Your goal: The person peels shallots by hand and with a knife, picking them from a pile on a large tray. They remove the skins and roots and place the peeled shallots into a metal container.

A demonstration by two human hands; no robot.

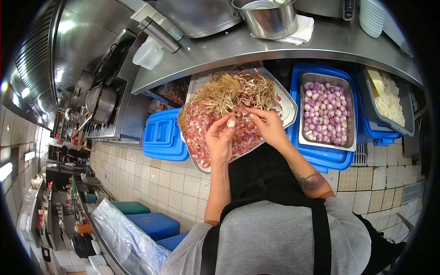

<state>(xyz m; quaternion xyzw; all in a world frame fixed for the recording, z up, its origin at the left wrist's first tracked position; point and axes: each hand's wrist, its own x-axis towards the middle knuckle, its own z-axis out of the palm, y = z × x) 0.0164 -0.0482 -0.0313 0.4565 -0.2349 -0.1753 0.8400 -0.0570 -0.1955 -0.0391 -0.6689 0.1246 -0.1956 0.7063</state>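
My left hand (pixel 221 138) is closed, with a small pale shallot (pixel 231 123) pinched at the fingertips. Close by on the right, my right hand (pixel 269 127) has thumb and fingers pressed together, and what lies between them is too small to make out. Both hands are above a large metal tray (pixel 289 107) heaped with loose reddish shallot skins (pixel 206 130). At the tray's far side lies a pile of dry, stringy shallot roots and stalks (pixel 233 87). Right of the tray, a steel pan holds many peeled purple-white shallots (pixel 324 112).
The pan rests on a blue lid (pixel 298 78). Another blue lidded bin (pixel 162 135) stands left of the tray. A grey tub (pixel 405 110) with white chopped food is far right. Above runs a steel counter (pixel 206 52) with a steel pot (pixel 270 20). A stove with pans is at left.
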